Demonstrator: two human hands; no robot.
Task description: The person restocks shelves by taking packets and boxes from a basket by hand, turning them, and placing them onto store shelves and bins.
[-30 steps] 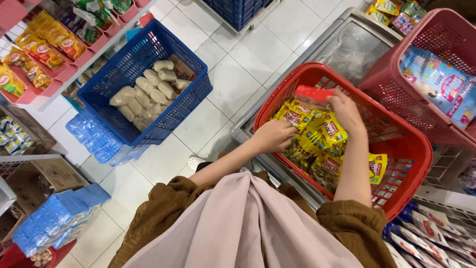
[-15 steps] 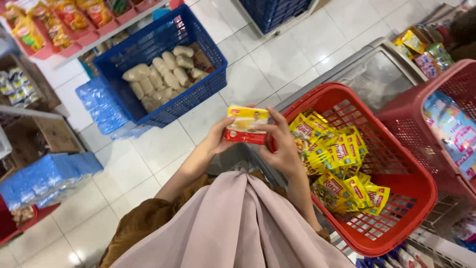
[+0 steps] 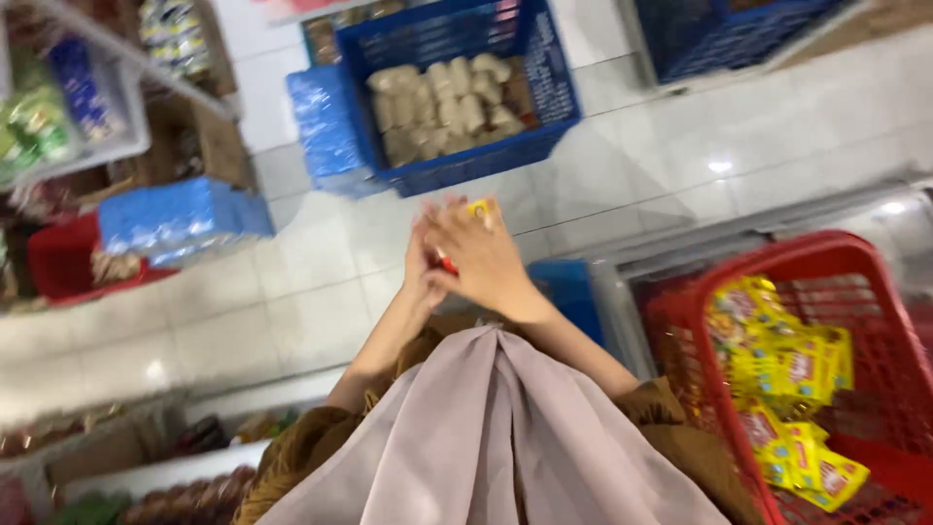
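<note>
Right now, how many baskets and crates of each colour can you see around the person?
Red basket with yellow packets, beside the right hand: 1
Blue crates, one with beige packs, one at the top right: 2
Total: 3

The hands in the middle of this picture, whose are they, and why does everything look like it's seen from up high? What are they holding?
The camera sits on a person's head and looks down, so you see what that person sees. The pale cloth at the bottom is their clothing. Their two bare hands are pressed together in front of them: the left hand and the right hand. Between them is a small yellow and red packet, mostly hidden by the fingers. On the right stands a red basket with more yellow packets inside. Farther off, on the white tiled floor, is a blue crate filled with pale bags. The picture is blurry.
</note>
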